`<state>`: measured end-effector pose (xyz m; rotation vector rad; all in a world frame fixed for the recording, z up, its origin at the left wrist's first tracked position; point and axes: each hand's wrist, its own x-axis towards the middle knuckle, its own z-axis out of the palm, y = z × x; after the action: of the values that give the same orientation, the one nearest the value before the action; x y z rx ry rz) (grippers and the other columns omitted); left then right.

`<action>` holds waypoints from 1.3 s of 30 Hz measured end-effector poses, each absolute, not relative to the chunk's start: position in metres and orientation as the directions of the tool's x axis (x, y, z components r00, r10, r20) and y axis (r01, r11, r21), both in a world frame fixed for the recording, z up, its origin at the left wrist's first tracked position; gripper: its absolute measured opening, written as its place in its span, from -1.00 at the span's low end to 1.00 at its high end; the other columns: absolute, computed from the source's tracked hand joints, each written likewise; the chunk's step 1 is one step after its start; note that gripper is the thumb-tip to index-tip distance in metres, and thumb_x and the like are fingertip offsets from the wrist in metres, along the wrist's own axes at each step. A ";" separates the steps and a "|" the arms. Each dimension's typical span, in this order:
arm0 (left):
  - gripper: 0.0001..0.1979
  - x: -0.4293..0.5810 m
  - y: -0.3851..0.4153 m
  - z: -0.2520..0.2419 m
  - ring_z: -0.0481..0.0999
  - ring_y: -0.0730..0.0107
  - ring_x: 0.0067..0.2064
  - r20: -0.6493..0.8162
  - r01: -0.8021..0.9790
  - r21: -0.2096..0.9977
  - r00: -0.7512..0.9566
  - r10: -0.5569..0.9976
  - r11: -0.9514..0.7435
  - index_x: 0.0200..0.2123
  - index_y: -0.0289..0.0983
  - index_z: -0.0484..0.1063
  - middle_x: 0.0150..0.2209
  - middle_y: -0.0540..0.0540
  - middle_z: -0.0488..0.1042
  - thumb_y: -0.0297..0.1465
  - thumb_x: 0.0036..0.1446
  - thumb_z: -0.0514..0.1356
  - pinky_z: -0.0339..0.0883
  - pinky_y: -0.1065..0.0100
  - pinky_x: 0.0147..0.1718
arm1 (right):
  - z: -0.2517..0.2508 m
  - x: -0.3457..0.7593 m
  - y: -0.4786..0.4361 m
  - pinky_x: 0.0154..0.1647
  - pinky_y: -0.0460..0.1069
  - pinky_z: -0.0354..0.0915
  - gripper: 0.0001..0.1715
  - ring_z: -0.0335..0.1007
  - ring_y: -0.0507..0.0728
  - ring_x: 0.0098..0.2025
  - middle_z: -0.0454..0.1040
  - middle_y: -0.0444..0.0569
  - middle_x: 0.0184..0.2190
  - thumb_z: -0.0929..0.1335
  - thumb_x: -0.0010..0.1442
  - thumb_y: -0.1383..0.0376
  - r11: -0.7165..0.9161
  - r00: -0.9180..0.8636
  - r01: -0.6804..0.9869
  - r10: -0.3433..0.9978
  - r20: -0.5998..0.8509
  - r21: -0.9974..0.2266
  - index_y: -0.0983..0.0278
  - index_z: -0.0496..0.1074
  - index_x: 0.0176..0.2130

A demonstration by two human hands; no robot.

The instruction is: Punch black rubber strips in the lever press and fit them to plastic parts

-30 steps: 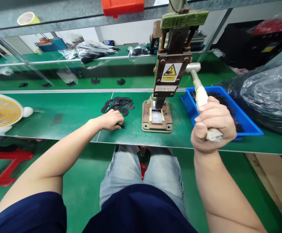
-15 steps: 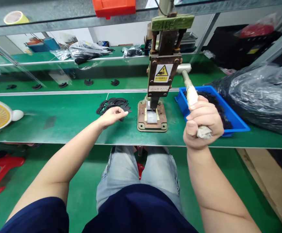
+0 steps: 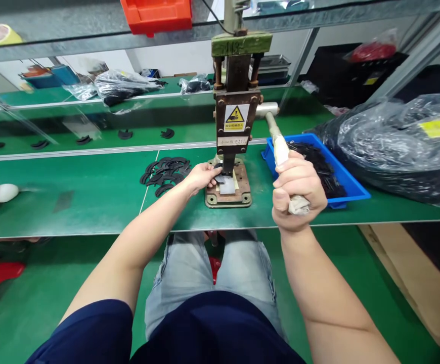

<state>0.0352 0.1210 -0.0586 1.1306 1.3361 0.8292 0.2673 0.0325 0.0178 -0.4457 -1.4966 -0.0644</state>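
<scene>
Presently pinched a flat black part [image 3: 219, 178] in the fingertips of the left hand [image 3: 201, 178], low on the pale die plate [image 3: 228, 187], directly beneath the ram of the manual press [image 3: 237, 108]. Closed the right hand [image 3: 298, 189] in a full fist around the cloth-wrapped, slanted lever handle [image 3: 280, 149].

Judged as the loading step: seating and aligning the part at the die. Judged to call next for a fully seated part and fingertips drawn clear of the ram ahead of any lever stroke. Flagged as a pinch point by the yellow warning label [image 3: 234, 118].

Noted thin, matte, crescent-like blanks in a loose pile [image 3: 165, 169] on the smooth green surface [image 3: 91, 202], just left of the rusted metal base [image 3: 211, 201]. Noted a rigid blue plastic bin [image 3: 351, 188] of similar black pieces at right, beside a glossy, crinkled black bag [image 3: 394, 146].
</scene>
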 end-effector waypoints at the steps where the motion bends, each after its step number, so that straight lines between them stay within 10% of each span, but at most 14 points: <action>1: -0.56 0.035 0.123 -0.060 0.37 0.54 -0.65 -0.303 0.162 0.946 0.130 0.944 0.281 -0.40 -0.23 0.34 -0.62 0.00 0.47 -0.14 0.30 0.46 0.22 0.52 -0.63 | 0.017 0.267 0.032 0.22 0.37 0.53 -0.70 0.57 0.12 -0.18 0.47 -0.22 -0.44 0.46 0.33 0.14 0.914 0.093 0.314 0.238 0.967 -0.256 0.16 0.34 -0.37; 18: -0.69 0.046 0.138 -0.054 0.42 0.42 -0.64 -0.370 0.391 0.876 0.171 0.913 0.282 -0.25 -0.22 0.42 -0.63 0.05 0.41 -0.19 0.31 0.44 0.23 0.43 -0.60 | 0.018 0.264 0.034 0.18 0.35 0.52 -0.70 0.56 0.12 -0.22 0.46 -0.22 -0.45 0.44 0.29 0.14 0.919 0.141 0.307 0.213 0.967 -0.247 0.16 0.34 -0.39; 27: -0.83 0.009 0.074 -0.083 0.57 0.35 -0.23 0.055 0.188 0.979 0.111 0.992 -0.075 -0.04 -0.23 0.52 -0.21 -0.11 0.57 -0.29 0.38 0.31 0.45 0.35 -0.22 | 0.011 0.273 0.052 0.04 0.30 0.55 -0.60 0.57 0.11 -0.30 0.48 -0.22 -0.51 0.51 0.21 0.10 0.940 0.125 0.297 0.134 0.983 -0.166 0.18 0.34 -0.47; 33: -0.79 -0.114 0.045 -0.084 0.53 0.20 -0.13 0.174 0.780 0.623 -0.208 0.962 0.056 -0.08 -0.21 0.55 -0.04 -0.19 0.55 -0.21 0.35 0.32 0.41 0.19 -0.03 | 0.009 0.267 0.056 0.03 0.29 0.54 -0.52 0.56 0.10 -0.32 0.45 -0.21 -0.53 0.52 0.20 0.06 0.945 0.200 0.280 0.116 0.973 -0.170 0.19 0.30 -0.52; 39: -0.67 -0.150 0.037 -0.095 0.55 0.02 -0.01 0.039 0.895 0.393 -0.244 0.969 0.210 -0.33 -0.15 0.44 -0.13 -0.20 0.52 -0.06 0.36 0.30 0.39 0.12 0.01 | 0.012 0.263 0.052 0.06 0.30 0.54 -0.41 0.54 0.09 -0.34 0.41 -0.21 -0.56 0.54 0.21 -0.04 0.930 0.251 0.293 0.147 0.957 -0.220 0.20 0.27 -0.55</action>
<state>-0.1496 0.0374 -0.0949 1.7805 2.2656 0.5006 0.2634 0.0523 0.0119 -0.3911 -1.3235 -0.1033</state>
